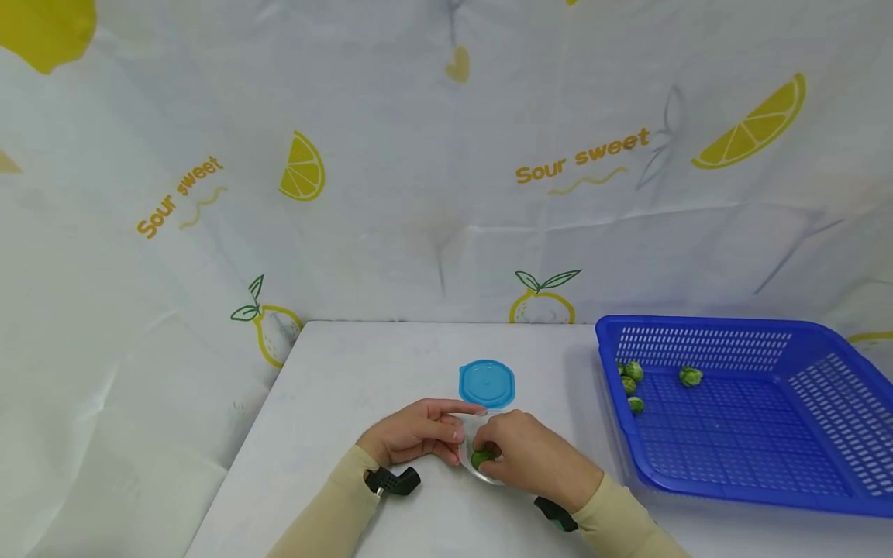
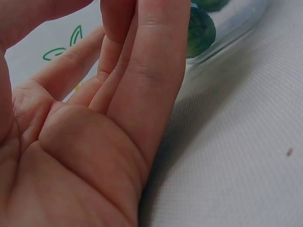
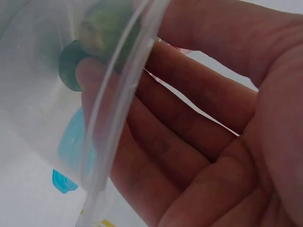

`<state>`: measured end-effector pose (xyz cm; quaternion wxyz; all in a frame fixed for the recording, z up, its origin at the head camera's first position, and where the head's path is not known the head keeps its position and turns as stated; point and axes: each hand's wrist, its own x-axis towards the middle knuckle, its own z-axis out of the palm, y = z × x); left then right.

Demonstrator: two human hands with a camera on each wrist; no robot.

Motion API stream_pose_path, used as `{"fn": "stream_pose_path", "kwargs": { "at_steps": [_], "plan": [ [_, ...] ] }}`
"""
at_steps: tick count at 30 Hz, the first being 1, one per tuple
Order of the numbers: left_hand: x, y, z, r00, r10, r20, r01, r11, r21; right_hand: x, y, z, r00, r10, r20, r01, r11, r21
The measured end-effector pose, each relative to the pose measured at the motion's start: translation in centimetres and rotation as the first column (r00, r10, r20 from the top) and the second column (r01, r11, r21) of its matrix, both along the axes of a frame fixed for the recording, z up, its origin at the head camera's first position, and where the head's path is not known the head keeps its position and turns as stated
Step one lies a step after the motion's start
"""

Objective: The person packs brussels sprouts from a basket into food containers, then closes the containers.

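Clear-plastic tub [image 1: 471, 426]: L hand [image 1: 418, 432] grips wall, prob. for stability; R hand [image 1: 526, 453] pinches green sprout [image 1: 480, 459] inside; blue lid [image 1: 487, 384] lies off, prob. for access.

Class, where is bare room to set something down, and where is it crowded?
Bare: white table left of the left hand; the strip between the blue lid and blue basket; the basket's floor right of the green vegetables. Crowded: around the clear container, between that hand and the right hand.

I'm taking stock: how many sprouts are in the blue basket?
5 show: four sprouts by the left rim (one mostly hidden), one farther right near the far wall. That rim may hide more.
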<state>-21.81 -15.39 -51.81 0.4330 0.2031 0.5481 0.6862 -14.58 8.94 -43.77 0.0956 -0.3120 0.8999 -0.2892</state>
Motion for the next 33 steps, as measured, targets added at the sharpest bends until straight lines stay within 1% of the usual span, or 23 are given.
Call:
{"fn": "stream_pose_path", "kwargs": {
  "at_steps": [8,12,15,19,21,23,25,27,30,32,33],
  "plan": [
    [-0.1,0.8,0.6,1.0,-0.016,0.008,0.016,1.0,-0.019,0.3,0.7,0.1,1.0,0.0,0.0,0.0,1.0,-0.024],
    [-0.3,0.9,0.4,1.0,-0.023,0.002,0.023,1.0,-0.008,0.4,0.9,0.5,1.0,-0.018,0.006,0.018,1.0,-0.012],
    [-0.3,0.8,0.2,1.0,-0.026,-0.003,0.026,1.0,0.005,0.6,1.3,1.3,0.999,-0.033,-0.009,0.033,0.999,0.004],
    [-0.1,0.4,0.0,1.0,-0.009,-0.004,0.009,1.0,0.01,0.8,2.6,3.4,0.996,-0.027,-0.086,0.031,0.999,0.044],
    [0.0,0.1,0.0,1.0,0.007,-0.002,-0.007,1.0,0.002,0.7,3.7,4.7,0.992,-0.022,-0.127,0.031,0.998,0.064],
    [0.1,0.0,0.0,1.0,0.019,0.002,-0.019,1.0,-0.005,0.6,5.1,6.0,0.987,-0.037,-0.154,0.05,0.995,0.081],
    [0.2,-0.1,0.0,1.0,0.022,0.004,-0.022,1.0,-0.008,0.4,6.9,7.0,0.981,-0.062,-0.185,0.081,0.992,0.096],
    [0.3,0.0,0.0,1.0,0.019,0.005,-0.019,1.0,-0.001,0.2,8.7,7.8,0.975,-0.108,-0.196,0.133,0.984,0.117],
    [0.4,0.1,0.0,1.0,0.017,0.008,-0.017,1.0,0.003,-0.4,11.6,8.6,0.965,-0.178,-0.194,0.206,0.969,0.135],
    [0.5,0.1,0.1,1.0,0.016,0.008,-0.016,1.0,0.001,-0.9,13.6,8.7,0.961,-0.215,-0.175,0.24,0.96,0.142],
    [0.5,0.2,0.2,1.0,0.016,0.007,-0.016,1.0,-0.002,-1.2,14.6,8.6,0.96,-0.221,-0.169,0.246,0.958,0.144]
  ]
}}
